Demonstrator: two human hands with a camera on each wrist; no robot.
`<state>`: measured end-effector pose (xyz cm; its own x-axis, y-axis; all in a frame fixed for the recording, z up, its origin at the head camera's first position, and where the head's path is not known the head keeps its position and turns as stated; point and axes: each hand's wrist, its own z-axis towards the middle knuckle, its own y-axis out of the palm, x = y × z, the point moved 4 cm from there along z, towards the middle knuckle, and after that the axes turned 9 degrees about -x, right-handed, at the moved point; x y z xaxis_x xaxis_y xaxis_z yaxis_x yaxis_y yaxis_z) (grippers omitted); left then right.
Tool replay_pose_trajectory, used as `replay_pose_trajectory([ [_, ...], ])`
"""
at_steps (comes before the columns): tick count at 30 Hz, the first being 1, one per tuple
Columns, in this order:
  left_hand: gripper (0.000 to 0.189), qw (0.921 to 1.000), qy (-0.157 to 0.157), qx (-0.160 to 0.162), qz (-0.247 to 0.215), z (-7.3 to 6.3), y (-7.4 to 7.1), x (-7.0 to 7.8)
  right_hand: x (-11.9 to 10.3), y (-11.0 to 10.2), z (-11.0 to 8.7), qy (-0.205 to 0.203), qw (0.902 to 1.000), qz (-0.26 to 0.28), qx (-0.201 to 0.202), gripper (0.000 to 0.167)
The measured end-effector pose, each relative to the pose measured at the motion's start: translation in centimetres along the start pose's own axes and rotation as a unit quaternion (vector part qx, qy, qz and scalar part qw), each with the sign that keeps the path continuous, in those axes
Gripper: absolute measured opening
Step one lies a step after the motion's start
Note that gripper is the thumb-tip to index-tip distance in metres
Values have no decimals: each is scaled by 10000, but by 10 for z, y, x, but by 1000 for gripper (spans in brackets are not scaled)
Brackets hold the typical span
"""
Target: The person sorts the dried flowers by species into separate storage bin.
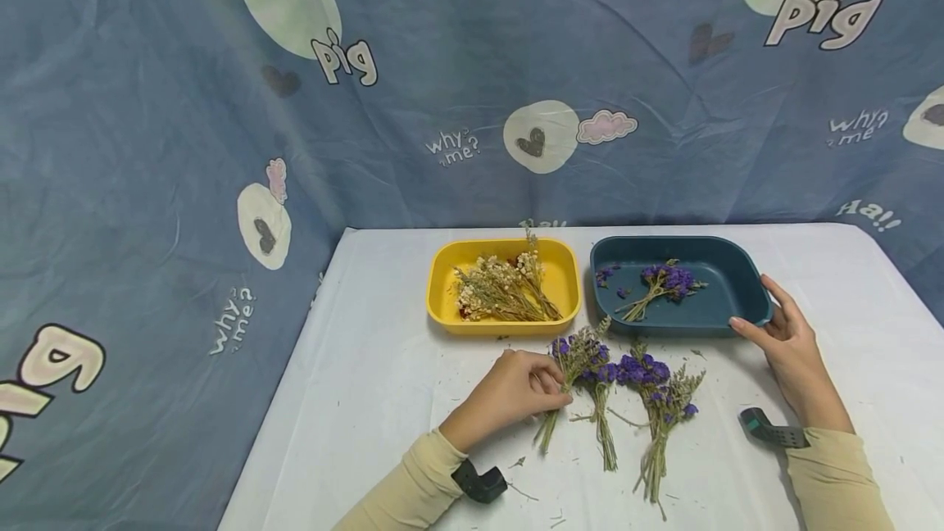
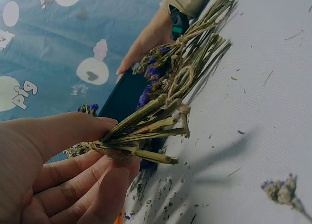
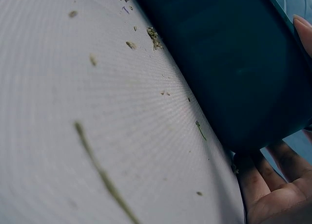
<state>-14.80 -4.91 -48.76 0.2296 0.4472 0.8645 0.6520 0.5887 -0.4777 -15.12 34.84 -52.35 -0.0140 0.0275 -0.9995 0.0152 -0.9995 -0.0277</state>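
My left hand [image 1: 512, 388] pinches the tied stems of a small dried-flower bunch [image 1: 575, 357] between thumb and fingers. In the left wrist view, the cut stem ends [image 2: 151, 131] stick out past the thumb, with twine around them. My right hand [image 1: 802, 363] grips the right end of a dark blue tray [image 1: 726, 289], thumb at the front corner and fingers round the far side and bottom edge. Inside that tray lies one purple dried-flower bunch [image 1: 669, 280] with loose blossoms. Two more tied bunches lie on the table, a middle one [image 1: 603, 408] and a right one [image 1: 659, 433].
A yellow tray [image 1: 435, 297] holding cream dried-flower bunches [image 1: 501, 289] stands left of the blue one. Stem bits and crumbs [image 3: 152, 38] are scattered over the white table [image 1: 354, 367]. A printed blue cloth [image 1: 413, 39] hangs behind and at the left.
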Motion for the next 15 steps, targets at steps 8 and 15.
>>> replay_pose_trajectory([
  [8, 16, 9999, 50, 114, -20, 0, -6, 2, -1, -1, 0, 60, 10000, -58, -4, 88],
  [15, 16, 9995, 236, 174, -77, 3, -10, 5, -1, 0, 0, 94, 9996, -259, 7, 88],
])
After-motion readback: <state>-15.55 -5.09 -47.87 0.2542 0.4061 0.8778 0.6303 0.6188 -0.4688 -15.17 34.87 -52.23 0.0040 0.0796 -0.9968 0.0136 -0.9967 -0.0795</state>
